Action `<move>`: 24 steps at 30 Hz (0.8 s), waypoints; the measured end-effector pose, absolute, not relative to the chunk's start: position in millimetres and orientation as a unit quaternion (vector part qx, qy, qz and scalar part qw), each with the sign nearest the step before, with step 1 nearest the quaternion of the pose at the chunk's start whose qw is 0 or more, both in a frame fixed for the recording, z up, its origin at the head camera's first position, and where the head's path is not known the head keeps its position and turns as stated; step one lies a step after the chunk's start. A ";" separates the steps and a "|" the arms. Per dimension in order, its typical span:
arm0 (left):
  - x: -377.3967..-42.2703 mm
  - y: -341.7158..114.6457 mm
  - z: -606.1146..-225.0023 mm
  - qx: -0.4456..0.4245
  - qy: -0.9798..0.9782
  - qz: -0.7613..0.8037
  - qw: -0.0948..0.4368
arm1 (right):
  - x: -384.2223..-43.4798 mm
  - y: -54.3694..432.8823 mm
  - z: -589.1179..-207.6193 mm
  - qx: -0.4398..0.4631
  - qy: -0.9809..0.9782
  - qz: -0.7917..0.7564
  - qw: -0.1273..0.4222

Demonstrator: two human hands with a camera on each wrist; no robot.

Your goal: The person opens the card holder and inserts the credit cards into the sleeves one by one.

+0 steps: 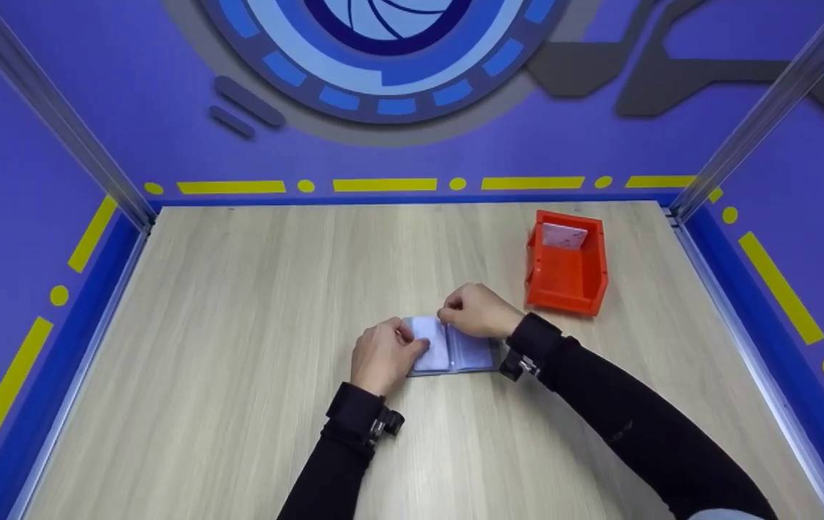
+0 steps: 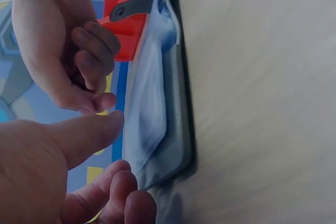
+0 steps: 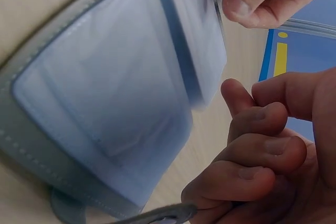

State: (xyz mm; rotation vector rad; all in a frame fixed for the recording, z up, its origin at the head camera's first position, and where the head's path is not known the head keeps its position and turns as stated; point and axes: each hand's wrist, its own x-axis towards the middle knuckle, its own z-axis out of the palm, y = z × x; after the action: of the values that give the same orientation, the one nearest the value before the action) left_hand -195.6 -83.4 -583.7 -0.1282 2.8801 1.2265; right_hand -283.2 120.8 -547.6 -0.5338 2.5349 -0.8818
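The card holder [image 1: 453,355] lies open on the table [image 1: 253,325], between the two hands and left of and nearer than the red bin. It has a grey-green stitched cover and pale, translucent pages; a dark strap [image 2: 131,9] with a snap extends from one side.

Left hand [image 1: 383,354]: at the outer edge of the left page [image 1: 436,355]. The thumb is extended toward the page, the other fingers are bent, and a gap shows between thumb and fingers in the left wrist view. Firm contact with the page cannot be confirmed.

Right hand [image 1: 480,310]: above the right page [image 1: 473,352], near the top of the holder's fold. Its fingers are curled in, with thumb and index finger close together; whether they pinch a thin edge cannot be told.

The red bin [image 1: 565,271] stands upright toward the far right of the table, apart from both hands. A pale pinkish card [image 1: 563,236] leans against its far inner wall.

Black bands with small cameras are fitted at both wrists, over black sleeves. Blue-purple panels [image 1: 115,108] with yellow markings enclose the table.
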 end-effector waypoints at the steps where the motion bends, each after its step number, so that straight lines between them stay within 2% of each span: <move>1: -195.7 -82.9 -584.9 -0.042 0.920 0.390 0.006 | -282.6 122.6 -547.6 -0.191 0.908 -0.313 0.203; 11: -198.2 -83.5 -591.0 -0.053 0.921 0.386 0.011 | -277.4 141.5 -542.4 -0.173 0.916 -0.296 0.208; 17: -196.9 -83.5 -591.2 -0.056 0.918 0.393 0.013 | -284.7 161.2 -521.8 -0.153 0.918 -0.304 0.203; 21: -196.5 -83.1 -590.4 -0.054 0.917 0.395 0.011 | -296.7 183.1 -496.4 -0.114 0.924 -0.316 0.184; 24: -197.2 -82.4 -589.7 -0.058 0.916 0.396 0.014 | -309.1 203.6 -478.2 -0.092 0.938 -0.303 0.138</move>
State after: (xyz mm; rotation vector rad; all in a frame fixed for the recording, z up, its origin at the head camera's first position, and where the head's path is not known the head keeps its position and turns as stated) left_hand -197.2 -82.4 -589.7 -0.1810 2.8533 1.2335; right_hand -309.1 203.6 -478.2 -0.2663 2.7132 -0.8770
